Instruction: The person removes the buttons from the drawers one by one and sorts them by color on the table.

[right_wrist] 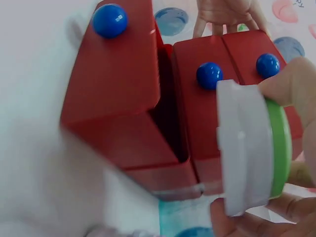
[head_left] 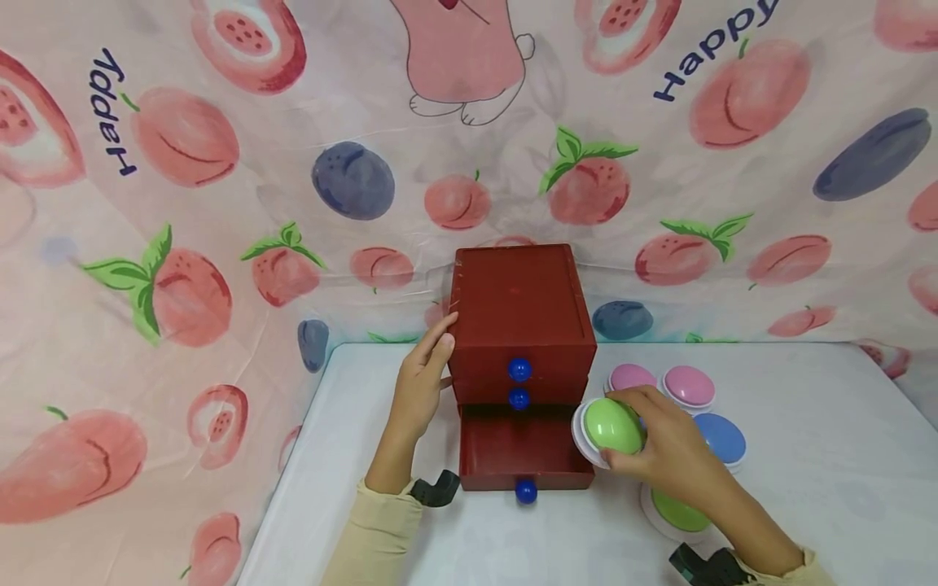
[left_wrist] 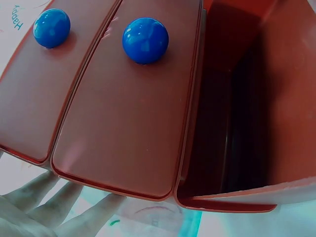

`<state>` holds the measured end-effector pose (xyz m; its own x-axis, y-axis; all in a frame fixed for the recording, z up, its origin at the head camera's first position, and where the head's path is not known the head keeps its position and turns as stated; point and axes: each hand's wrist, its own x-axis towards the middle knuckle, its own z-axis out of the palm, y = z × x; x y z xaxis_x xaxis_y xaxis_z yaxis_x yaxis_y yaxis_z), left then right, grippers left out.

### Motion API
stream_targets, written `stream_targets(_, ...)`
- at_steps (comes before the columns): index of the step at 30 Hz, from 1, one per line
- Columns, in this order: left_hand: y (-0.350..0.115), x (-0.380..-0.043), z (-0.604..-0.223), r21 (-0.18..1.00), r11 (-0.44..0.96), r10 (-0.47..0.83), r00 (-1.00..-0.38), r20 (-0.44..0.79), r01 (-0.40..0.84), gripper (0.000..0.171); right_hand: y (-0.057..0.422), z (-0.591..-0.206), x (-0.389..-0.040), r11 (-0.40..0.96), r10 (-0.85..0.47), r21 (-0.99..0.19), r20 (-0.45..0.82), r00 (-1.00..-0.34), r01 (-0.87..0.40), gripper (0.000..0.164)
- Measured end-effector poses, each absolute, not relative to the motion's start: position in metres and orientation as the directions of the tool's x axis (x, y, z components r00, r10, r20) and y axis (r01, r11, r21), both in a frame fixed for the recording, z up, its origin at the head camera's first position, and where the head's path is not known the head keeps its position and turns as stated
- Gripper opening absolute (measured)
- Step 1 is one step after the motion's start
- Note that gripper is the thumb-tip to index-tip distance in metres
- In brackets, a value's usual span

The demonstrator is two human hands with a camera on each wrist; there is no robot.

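A dark red drawer cabinet (head_left: pixel 522 301) with blue ball knobs stands against the patterned cloth. Its bottom drawer (head_left: pixel 526 448) is pulled out, and the inside that shows holds nothing. The left hand (head_left: pixel 422 382) rests on the cabinet's left side, its fingers extended along the wall, as the left wrist view also shows. Beside the open drawer's right edge, the right hand (head_left: pixel 670 443) holds a green push button (head_left: pixel 614 425) with a white base, gripped by its rim between thumb and fingers. In the right wrist view this button (right_wrist: pixel 254 148) is tilted on edge.
Right of the cabinet, on the white table (head_left: pixel 821 472), sit two pink push buttons, one partly hidden and one in plain sight (head_left: pixel 689 385). A blue button (head_left: pixel 721 439) and another green button (head_left: pixel 677 513) lie nearer, partly covered by the right hand and arm.
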<state>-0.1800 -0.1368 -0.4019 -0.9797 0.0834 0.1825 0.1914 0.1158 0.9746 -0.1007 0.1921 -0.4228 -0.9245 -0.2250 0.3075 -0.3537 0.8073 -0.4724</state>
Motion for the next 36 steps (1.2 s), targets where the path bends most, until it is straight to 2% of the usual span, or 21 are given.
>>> stream_targets(6,-0.137,-0.18,-0.402,0.976,0.115,0.083,-0.981,0.176,0.185,0.043,0.216,-0.421,-0.089,0.812,-0.176,-0.508,0.254,-0.951,-0.286,0.07)
stream_targets(13,-0.136,-0.18,-0.402,0.977,0.108,0.084,-0.981,0.173,0.181,0.044,0.258,-0.425,-0.074,0.858,-0.092,-0.466,0.274,-0.957,-0.216,0.074)
stream_targets(24,-0.136,-0.18,-0.401,0.979,0.093,0.088,-0.981,0.172,0.18,0.043,0.316,-0.461,-0.048,0.895,0.005,-0.433,0.257,-0.966,-0.11,0.078)
stream_targets(31,-0.136,-0.179,-0.401,0.978,0.109,0.085,-0.982,0.171,0.18,0.043,0.339,-0.478,-0.039,0.919,0.075,-0.394,0.134,-0.988,0.016,0.082)
stream_targets(36,-0.137,-0.179,-0.401,0.977,0.11,0.087,-0.981,0.174,0.183,0.043,0.348,-0.486,-0.035,0.916,0.1,-0.397,0.082,-0.992,0.059,0.083)
